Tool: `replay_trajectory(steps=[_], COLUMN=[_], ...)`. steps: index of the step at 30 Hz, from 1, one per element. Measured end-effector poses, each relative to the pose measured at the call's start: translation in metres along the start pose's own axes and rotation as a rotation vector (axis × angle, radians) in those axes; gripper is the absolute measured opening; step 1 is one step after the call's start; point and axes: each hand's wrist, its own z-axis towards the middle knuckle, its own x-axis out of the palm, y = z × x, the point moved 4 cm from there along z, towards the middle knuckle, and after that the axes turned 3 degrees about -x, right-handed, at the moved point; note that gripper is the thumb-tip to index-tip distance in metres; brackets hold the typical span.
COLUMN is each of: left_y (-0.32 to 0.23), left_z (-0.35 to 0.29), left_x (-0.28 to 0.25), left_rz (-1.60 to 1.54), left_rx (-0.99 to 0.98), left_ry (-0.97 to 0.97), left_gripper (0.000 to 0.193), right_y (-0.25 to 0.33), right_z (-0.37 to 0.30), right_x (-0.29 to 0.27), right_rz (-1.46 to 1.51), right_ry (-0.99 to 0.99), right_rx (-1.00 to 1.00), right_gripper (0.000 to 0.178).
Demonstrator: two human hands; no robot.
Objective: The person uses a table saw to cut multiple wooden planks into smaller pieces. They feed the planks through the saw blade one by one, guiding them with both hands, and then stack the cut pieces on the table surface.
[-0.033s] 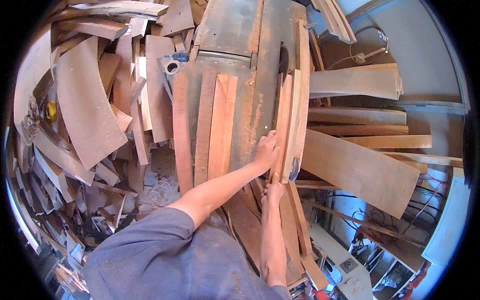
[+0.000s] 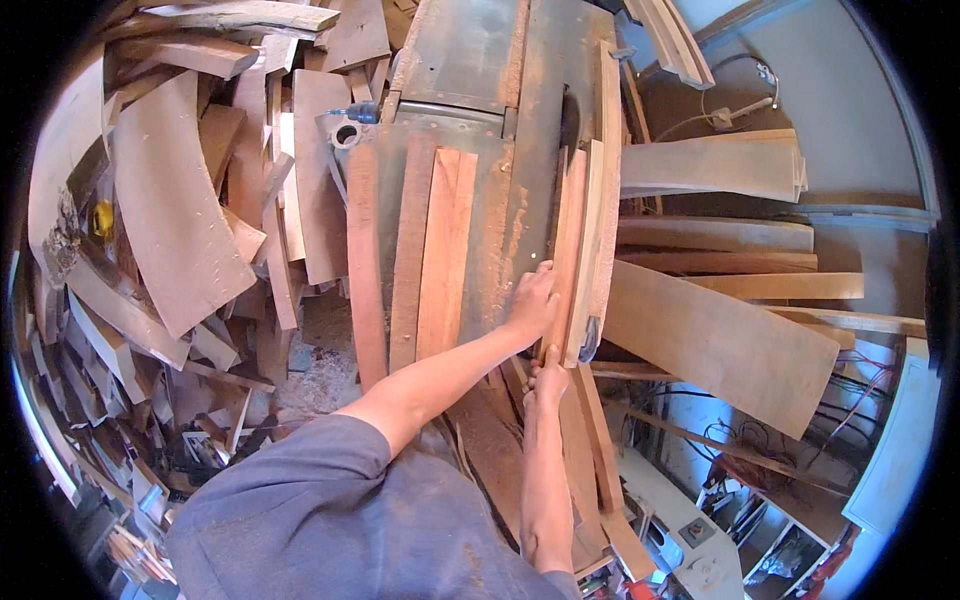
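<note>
A long, narrow reddish wooden strip lies lengthwise on the metal machine table, beside a paler wooden strip and a tall wooden fence board. My left hand presses on the left side of the reddish strip with its fingers curled on it. Closer to me, my right hand grips the near end of the same strip, thumb on top. Ahead of both hands is a dark slot in the table beside the fence.
Several reddish boards rest on the table's left side. A blue tool lies by a metal ring at the table's edge. Heaped offcuts fill the left. On the right, wide planks stick out near cables.
</note>
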Motion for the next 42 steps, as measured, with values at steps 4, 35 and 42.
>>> replay_trajectory(steps=[4, 35, 42], left_y=[0.003, 0.011, 0.007], left_z=[0.007, 0.052, 0.052], left_x=[0.003, 0.001, -0.001], left_rz=[-0.008, 0.022, 0.027], left_rx=[0.047, 0.01, 0.012], left_ry=[-0.045, -0.035, -0.011], left_gripper=[0.045, 0.047, 0.043], right_y=[0.007, 0.063, 0.105], right_z=[0.0, -0.024, -0.019], right_x=[0.005, 0.007, 0.018], right_rz=[0.04, -1.057, -1.506], right_ry=[0.015, 0.036, -0.027], right_rx=[0.023, -1.178, -1.596], right_gripper=[0.044, 0.044, 0.061])
